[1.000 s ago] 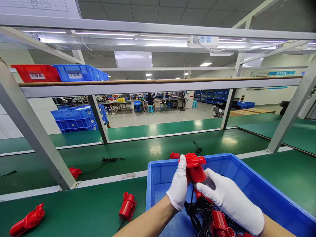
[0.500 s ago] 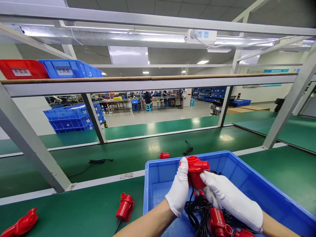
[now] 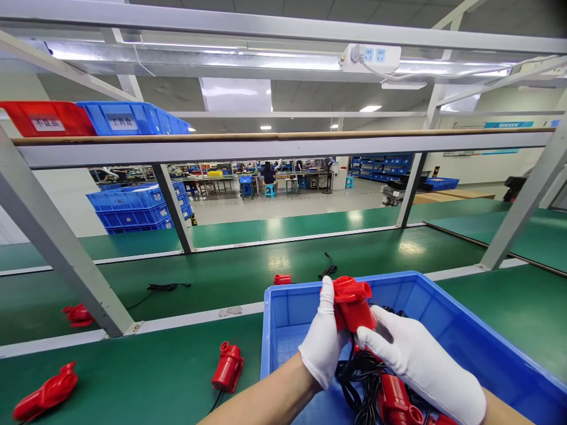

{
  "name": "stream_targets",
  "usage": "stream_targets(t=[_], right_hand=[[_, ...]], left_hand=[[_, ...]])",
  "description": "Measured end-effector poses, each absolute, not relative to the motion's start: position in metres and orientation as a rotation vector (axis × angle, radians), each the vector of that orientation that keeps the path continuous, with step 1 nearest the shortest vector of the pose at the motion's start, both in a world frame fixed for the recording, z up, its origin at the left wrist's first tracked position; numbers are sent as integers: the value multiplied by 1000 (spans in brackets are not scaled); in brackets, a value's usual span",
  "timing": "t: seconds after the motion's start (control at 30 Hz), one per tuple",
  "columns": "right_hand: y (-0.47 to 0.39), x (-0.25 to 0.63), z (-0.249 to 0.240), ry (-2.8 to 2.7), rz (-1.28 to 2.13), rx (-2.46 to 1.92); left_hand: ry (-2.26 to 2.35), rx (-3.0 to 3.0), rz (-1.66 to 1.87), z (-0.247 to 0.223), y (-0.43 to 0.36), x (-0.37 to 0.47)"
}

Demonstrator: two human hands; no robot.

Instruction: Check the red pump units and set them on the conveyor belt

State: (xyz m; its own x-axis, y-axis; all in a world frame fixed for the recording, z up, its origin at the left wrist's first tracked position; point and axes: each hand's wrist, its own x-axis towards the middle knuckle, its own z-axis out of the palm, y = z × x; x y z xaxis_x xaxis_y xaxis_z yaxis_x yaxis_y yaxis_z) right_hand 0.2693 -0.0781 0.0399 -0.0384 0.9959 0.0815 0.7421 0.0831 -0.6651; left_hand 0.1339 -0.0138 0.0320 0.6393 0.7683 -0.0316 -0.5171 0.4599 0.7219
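Note:
Both my hands wear white gloves. My left hand [image 3: 325, 336] grips a red pump [image 3: 352, 301] with a round top and side spout, its thumb up along the pump's left side. My right hand [image 3: 411, 354] holds the lower right of the same pump between thumb and fingers, partly hidden behind it. The pump is tilted over a blue bin [image 3: 287, 339]. A black cable runs down from it. In the bin lie more red pumps [image 3: 396, 401] and tangled black cables [image 3: 363, 378], partly covered by my right hand and forearm.
On the green bench stand one red pump [image 3: 228, 366] and another lying red pump [image 3: 46, 392]. Across a pale rail, the green belt carries red pieces [image 3: 78, 315] and coiled cables [image 3: 163, 287]. Slanted metal posts [image 3: 62, 242] hold a shelf with red and blue bins [image 3: 133, 119].
The pump in my hands has tipped, its top leaning left. My right thumb has slid lower on it. Items on the belt have shifted left, and a red piece shows by the left post.

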Motion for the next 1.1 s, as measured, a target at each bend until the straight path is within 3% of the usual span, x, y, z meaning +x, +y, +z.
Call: stream_targets(t=[0.17, 0.57, 0.8, 0.93, 1.1], right_hand=[[-86, 268, 40, -1875, 551, -1711], [-102, 265, 41, -1976, 339, -1580], [-101, 281, 50, -1821, 387, -1537], [-102, 281, 57, -1776, 364, -1535], [-106, 282, 60, -1881, 323, -1373]], left_hand=[[287, 572, 835, 35, -14, 132], [129, 843, 774, 42, -19, 125], [341, 1461, 1056, 45, -28, 113], [271, 1704, 1087, 43, -31, 110], [176, 1924, 1381, 28, -31, 115]])
